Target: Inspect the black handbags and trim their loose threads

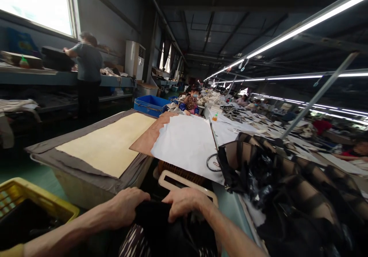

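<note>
Low in the head view, a piece of black fabric (161, 226) hangs between my two hands over my lap. My left hand (129, 203) is closed on its left upper edge, fingers curled over. My right hand (184, 201) pinches the cloth a little to the right, thumb and fingers bent around it. The cloth's lower part drops out of view, and its exact kind cannot be made out. Patterned dark clothing (135, 241) shows beneath it. Just beyond my hands is a cream-framed panel (186, 186) with dark slots.
To the right lies a heap of black and tan pieces (304, 195). White sheet (184, 142) covers the table ahead; a yellowish sheet (106, 142) lies on a grey-draped bin. A yellow crate (57, 205) stands at left, a blue bin (152, 104) farther off. Co-workers are around, one standing (89, 65).
</note>
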`<state>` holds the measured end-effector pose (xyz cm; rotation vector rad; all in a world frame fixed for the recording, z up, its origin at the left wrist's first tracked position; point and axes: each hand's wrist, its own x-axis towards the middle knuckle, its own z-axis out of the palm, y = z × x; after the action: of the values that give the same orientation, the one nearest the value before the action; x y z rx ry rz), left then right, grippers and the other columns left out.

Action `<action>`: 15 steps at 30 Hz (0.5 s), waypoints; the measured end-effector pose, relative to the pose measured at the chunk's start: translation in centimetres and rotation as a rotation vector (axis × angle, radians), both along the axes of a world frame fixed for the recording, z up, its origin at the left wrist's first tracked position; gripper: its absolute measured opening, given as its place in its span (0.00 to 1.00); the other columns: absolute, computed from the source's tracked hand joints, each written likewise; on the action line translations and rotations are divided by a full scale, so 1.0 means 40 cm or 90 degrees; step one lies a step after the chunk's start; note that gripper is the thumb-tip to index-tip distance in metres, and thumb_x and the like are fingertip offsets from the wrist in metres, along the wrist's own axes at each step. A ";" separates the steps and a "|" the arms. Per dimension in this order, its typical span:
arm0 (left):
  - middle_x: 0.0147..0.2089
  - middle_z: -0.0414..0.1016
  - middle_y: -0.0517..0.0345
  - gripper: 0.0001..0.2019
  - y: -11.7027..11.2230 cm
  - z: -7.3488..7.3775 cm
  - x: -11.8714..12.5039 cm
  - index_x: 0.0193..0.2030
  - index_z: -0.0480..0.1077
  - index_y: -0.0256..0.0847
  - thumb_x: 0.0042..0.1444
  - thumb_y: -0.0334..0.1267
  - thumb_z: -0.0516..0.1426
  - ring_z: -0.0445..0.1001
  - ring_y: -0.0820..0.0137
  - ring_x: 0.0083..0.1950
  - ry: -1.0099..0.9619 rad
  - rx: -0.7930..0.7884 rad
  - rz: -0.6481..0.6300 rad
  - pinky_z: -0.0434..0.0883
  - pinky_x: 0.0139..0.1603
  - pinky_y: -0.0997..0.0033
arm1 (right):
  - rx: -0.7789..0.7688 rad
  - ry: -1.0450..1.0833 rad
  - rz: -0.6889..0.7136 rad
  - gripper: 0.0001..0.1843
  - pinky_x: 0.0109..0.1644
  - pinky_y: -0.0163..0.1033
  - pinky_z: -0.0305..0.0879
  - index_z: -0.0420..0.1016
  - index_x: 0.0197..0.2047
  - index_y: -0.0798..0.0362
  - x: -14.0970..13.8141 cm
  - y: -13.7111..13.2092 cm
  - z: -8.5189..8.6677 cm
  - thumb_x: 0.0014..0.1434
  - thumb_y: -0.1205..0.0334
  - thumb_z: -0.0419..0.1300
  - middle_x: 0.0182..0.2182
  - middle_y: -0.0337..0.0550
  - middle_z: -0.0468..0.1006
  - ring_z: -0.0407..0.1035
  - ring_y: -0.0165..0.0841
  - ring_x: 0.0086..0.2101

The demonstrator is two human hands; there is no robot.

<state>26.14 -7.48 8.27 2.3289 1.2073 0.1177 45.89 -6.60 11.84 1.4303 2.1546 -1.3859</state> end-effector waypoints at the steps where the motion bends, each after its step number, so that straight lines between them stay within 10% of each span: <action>1: 0.29 0.73 0.61 0.18 0.018 0.010 -0.001 0.30 0.70 0.42 0.30 0.27 0.47 0.71 0.67 0.33 0.000 -0.021 -0.023 0.62 0.29 0.75 | -0.011 -0.002 0.005 0.08 0.14 0.27 0.51 0.68 0.17 0.52 0.002 0.005 0.010 0.35 0.75 0.59 0.09 0.25 0.62 0.54 0.23 0.10; 5: 0.20 0.65 0.65 0.17 0.075 0.012 0.000 0.30 0.70 0.39 0.30 0.27 0.49 0.62 0.73 0.21 0.019 -0.229 -0.107 0.54 0.17 0.78 | -0.057 0.006 0.028 0.05 0.14 0.27 0.49 0.70 0.17 0.52 0.011 0.008 -0.006 0.36 0.71 0.60 0.09 0.26 0.61 0.53 0.22 0.11; 9: 0.23 0.66 0.65 0.20 0.093 -0.079 -0.001 0.36 0.72 0.39 0.32 0.25 0.51 0.62 0.75 0.23 0.002 -0.317 -0.188 0.57 0.19 0.80 | -0.116 0.078 0.024 0.02 0.17 0.27 0.52 0.74 0.23 0.52 0.034 -0.028 -0.110 0.40 0.66 0.61 0.12 0.29 0.65 0.58 0.24 0.15; 15: 0.26 0.68 0.64 0.23 0.103 -0.155 -0.022 0.43 0.71 0.38 0.35 0.26 0.53 0.63 0.75 0.25 0.020 -0.334 -0.165 0.58 0.21 0.80 | -0.066 0.183 -0.147 0.21 0.48 0.38 0.60 0.71 0.46 0.53 0.098 -0.103 -0.187 0.55 0.50 0.52 0.41 0.42 0.75 0.67 0.36 0.42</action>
<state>25.27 -3.36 2.07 1.9963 0.8131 -0.2932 49.79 -10.72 4.37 1.5628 2.0894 -1.8597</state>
